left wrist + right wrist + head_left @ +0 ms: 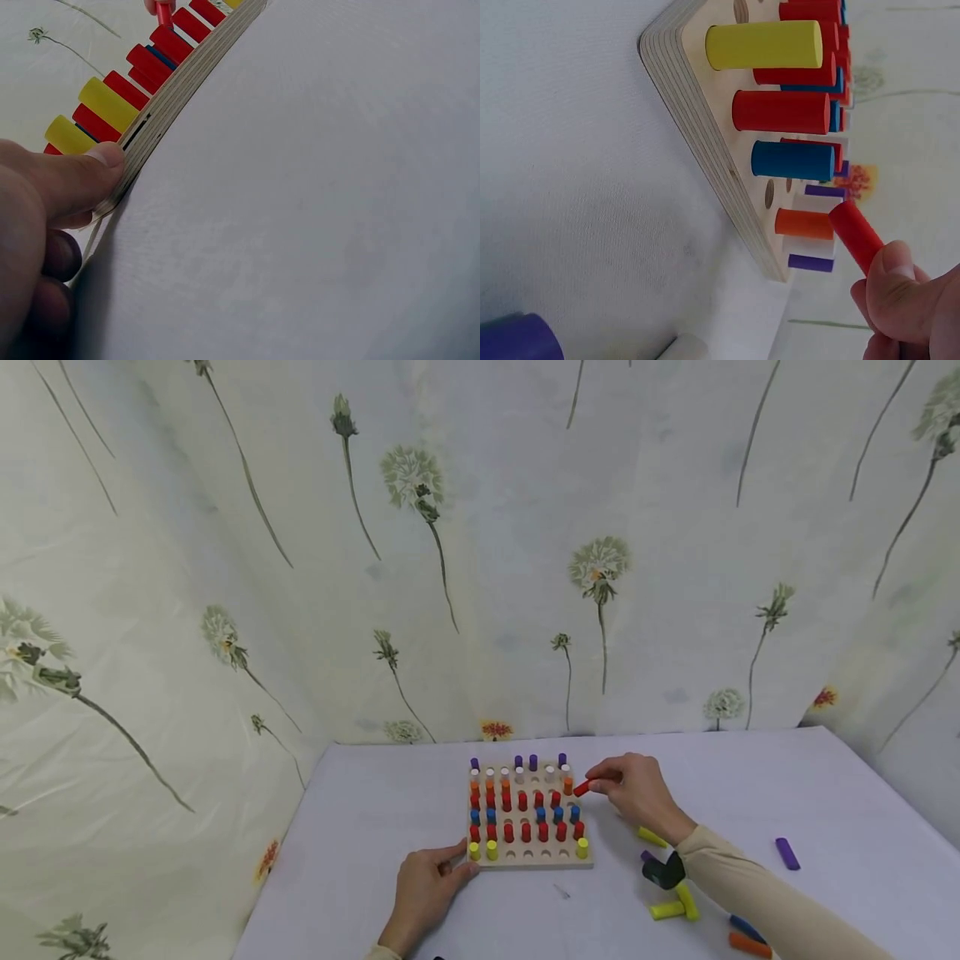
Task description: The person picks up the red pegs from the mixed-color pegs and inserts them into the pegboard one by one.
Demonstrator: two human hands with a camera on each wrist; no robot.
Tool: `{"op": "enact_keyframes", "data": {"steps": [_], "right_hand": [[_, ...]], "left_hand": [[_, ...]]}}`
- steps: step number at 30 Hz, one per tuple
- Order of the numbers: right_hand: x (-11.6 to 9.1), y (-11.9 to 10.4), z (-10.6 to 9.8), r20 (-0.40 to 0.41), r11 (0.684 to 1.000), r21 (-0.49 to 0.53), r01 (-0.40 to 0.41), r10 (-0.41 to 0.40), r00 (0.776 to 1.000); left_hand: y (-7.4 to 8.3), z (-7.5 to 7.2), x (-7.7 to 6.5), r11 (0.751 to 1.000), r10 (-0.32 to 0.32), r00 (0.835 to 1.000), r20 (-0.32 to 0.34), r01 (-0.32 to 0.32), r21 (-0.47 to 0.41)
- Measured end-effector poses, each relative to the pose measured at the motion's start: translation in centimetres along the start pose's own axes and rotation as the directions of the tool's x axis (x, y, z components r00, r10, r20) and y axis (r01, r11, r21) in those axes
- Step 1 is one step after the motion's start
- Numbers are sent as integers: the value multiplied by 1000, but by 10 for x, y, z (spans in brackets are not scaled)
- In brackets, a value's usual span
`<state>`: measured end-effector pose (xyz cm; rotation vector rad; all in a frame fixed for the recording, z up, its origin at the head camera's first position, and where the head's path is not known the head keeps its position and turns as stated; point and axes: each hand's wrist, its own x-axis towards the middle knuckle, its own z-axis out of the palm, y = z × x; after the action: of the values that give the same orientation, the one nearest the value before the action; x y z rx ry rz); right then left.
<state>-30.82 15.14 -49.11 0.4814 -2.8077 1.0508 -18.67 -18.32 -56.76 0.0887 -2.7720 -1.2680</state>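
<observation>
A wooden pegboard point(529, 864) with rows of coloured pegs lies on the table. My left hand point(427, 885) grips its near left corner, the thumb point(106, 156) on the front edge. In my right hand point(636, 787) a red peg point(855, 234) is pinched between thumb and fingers, tilted above the board's right side. Close by its lower end stands an orange peg point(804, 223), with an open hole point(769, 193) between that and a blue peg point(793, 159). A yellow peg point(765, 45) fills the near right corner; bare holes show elsewhere in the front row.
Loose yellow pegs point(667, 911) lie right of the board, under the right forearm. Nearer me are an orange peg point(750, 945) and a blue peg point(747, 928). A purple peg point(787, 853) lies farther right. A dark object point(663, 870) shows below the right wrist. Flowered cloth point(510, 568) hangs behind the table.
</observation>
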Motion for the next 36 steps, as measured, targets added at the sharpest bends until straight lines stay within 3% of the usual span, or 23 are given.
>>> {"op": "enact_keyframes", "data": {"steps": [6,14,19,31,36], "right_hand": [[4,1,6,23,999,-9,33,-33,999],[7,5,17,102,1000,2,-8,7,995],[10,4,26,104,999,-53,1,5,995],[5,-7,32,79,977,-173,123,-111,991],[0,-11,37,64,954,-230,193,-183,981]], "left_hand": [[0,0,-1,1000,9,1000,4,-9,-9],[0,-1,0,999,29,999,18,-29,-23],[-1,-2,1,999,23,1000,17,-23,-30],[0,-1,0,1000,17,1000,15,-17,-18],[1,-1,-1,1000,12,1000,15,-11,-30]]}}
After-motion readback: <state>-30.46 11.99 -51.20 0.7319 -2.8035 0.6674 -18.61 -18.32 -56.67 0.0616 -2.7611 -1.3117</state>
